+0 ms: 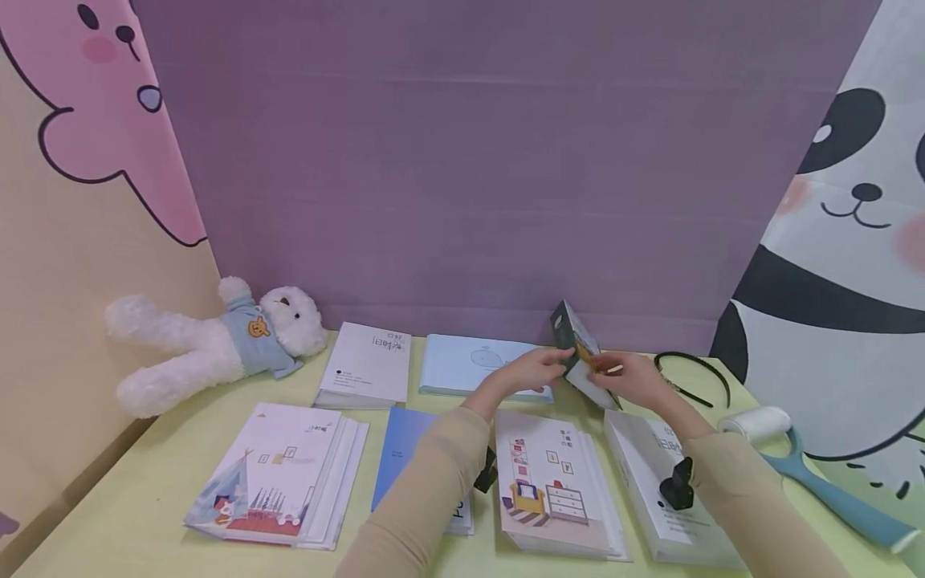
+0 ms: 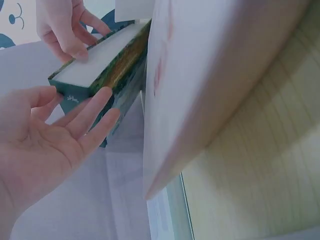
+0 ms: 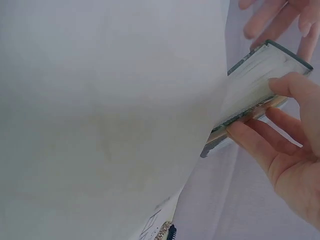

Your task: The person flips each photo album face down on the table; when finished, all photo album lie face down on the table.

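A dark green book (image 2: 107, 62) is tilted at the far right of the table, in front of the purple backdrop (image 1: 462, 177), its page edges facing the person. The right hand (image 1: 639, 379) pinches it, thumb on the page edges and fingers against a cover. The left hand (image 1: 533, 372) touches the spine end with its fingers extended; I cannot tell whether it grips. Nor can I tell whether the book meets the table (image 1: 155, 498).

Just left of it lies a pale blue book (image 1: 451, 365) with a whale drawing, partly behind the left hand. A black hairband (image 1: 723, 384) lies to the right.

Nearer, below the hands, are an armchair-covered book (image 1: 556, 490) and, to its right, a thick white book (image 1: 643, 474) partly under the right forearm. A lint roller (image 1: 762, 421) with a blue handle lies at the right edge. Left of the armchair cover, the left sleeve (image 1: 426, 490) partly hides a blue book (image 1: 405, 449); farther left is a tent-covered book (image 1: 275, 474). At far left, a plush bear (image 1: 253, 337) lies beside another white book (image 1: 368, 365).
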### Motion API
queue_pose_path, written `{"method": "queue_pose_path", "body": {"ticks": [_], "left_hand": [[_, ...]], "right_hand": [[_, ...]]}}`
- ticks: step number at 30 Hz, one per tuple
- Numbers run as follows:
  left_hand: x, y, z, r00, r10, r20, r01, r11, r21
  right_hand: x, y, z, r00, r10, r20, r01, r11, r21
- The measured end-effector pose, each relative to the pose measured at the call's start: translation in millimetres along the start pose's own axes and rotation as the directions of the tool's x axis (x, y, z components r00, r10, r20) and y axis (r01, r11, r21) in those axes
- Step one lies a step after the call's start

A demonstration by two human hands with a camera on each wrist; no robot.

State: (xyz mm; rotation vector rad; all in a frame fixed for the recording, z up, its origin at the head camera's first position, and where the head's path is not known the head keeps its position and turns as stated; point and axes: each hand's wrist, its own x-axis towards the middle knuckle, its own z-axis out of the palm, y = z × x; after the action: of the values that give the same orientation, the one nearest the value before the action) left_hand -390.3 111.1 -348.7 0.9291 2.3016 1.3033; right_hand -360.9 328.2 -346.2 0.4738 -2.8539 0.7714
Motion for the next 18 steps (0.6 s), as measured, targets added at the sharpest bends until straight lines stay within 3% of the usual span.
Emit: {"method": "queue_pose_path", "body": {"ticks": [6,12,18], "left_hand": [[5.3,6.4,4.7,0.996,-0.003,-0.091,0.000,1.000,-0.029],[9.8,8.7,10.1,0.969,-0.073,-0.236,0.030,0.983,-0.180],[15.8,7.0,13.1,0.970,-0.110,-0.216,0.042,0.954,-0.297]], "right_hand": [[0,0,-2.5,0.998,0.068,0.012,-0.069,0.995,0.076],[1,1,-2.9,0.990,0.136,0.025,-0.138,0.963,0.233],[0,3,-4.2,0.995,0.095,0.026,-0.099,0.953,0.286]]}}
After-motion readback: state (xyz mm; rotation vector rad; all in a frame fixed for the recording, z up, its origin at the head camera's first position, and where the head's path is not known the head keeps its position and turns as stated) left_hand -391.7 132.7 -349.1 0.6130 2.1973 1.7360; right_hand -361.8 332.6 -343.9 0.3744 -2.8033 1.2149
